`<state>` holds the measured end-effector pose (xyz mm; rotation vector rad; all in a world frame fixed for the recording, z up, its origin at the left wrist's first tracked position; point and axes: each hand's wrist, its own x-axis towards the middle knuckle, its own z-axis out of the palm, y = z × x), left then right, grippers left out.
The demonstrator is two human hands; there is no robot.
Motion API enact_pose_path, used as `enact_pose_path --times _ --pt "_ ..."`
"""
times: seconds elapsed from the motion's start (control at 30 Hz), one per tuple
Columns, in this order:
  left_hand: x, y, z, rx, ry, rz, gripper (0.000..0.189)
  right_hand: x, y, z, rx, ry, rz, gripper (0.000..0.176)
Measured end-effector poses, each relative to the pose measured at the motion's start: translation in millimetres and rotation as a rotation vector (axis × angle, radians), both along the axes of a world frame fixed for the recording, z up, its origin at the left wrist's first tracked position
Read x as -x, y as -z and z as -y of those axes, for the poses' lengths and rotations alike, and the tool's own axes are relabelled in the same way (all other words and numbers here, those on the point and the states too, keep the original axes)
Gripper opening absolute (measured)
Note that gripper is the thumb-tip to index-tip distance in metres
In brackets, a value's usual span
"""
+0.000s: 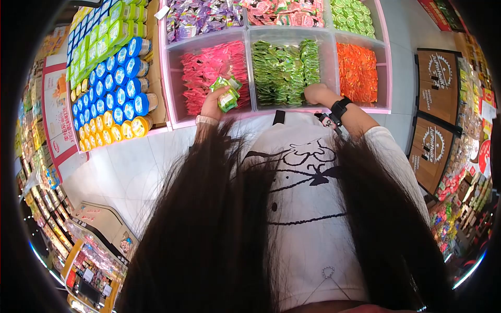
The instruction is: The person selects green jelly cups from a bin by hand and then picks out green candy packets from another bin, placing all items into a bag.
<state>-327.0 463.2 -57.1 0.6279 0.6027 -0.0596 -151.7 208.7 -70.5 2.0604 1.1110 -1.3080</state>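
My left hand (211,106) is closed around several small green snack packets (227,95), held above the bin of pink packets (214,68). My right hand (319,95) reaches into the front right corner of the middle bin, against the rows of green packets (284,65). Its fingers point down and are hidden from me, so their grip does not show. A black watch (342,107) is on the right wrist, and a pale band (206,120) circles the left one.
Orange packets (357,73) fill the bin at right. Behind lie purple packets (201,18), red-pink ones (287,11) and round green items (350,16). Blue-lidded tubs (117,75) stand stacked at left. Brown crates (437,86) stand at right. Long dark hair (198,224) hangs across the lower view.
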Motion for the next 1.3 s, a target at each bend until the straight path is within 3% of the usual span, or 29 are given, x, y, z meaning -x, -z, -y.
enact_pose_path --times 0.17,0.3,0.5,0.6,0.7,0.9,1.0,1.1,1.2,1.3 --pt "-2.1 3.8 1.0 0.005 -0.002 -0.004 0.033 -11.8 -2.3 28.0 -0.361 0.134 0.023 0.015" --pt "-6.3 2.0 4.9 -0.022 0.003 -0.033 0.034 -16.2 -10.2 38.9 -0.491 0.227 0.083 0.014" --pt "-7.4 3.3 5.0 -0.01 0.02 -0.042 0.03 -7.5 -4.6 39.1 -0.405 0.111 0.179 0.015" --pt "-6.2 6.6 3.9 0.001 -0.003 -0.033 0.027 -1.3 2.8 41.9 -0.58 0.176 -0.045 0.018" --pt "-6.4 7.0 3.7 -0.004 -0.025 -0.021 0.026 3.9 10.0 35.0 -0.564 0.267 -0.051 0.025" --pt "-8.3 3.3 4.9 -0.004 0.006 -0.041 0.027 0.1 20.5 28.5 -0.445 0.18 -0.181 0.029" --pt "-7.6 2.2 4.9 -0.016 0.009 -0.026 0.027 3.1 34.4 34.8 -0.459 0.246 -0.203 0.029" --pt "-6.6 3.4 3.1 -0.005 -0.001 0.007 0.03 5.5 40.1 38.0 -0.461 0.328 -0.185 0.029" --pt "-5.5 3.2 3.0 0.0 -0.005 0.015 0.033 2.6 39.2 31.1 -0.382 0.193 -0.171 0.027" --pt "-5.5 5.3 1.2 -0.001 -0.006 0.019 0.034 -0.1 56.2 38.9 -0.509 0.198 -0.104 0.023"
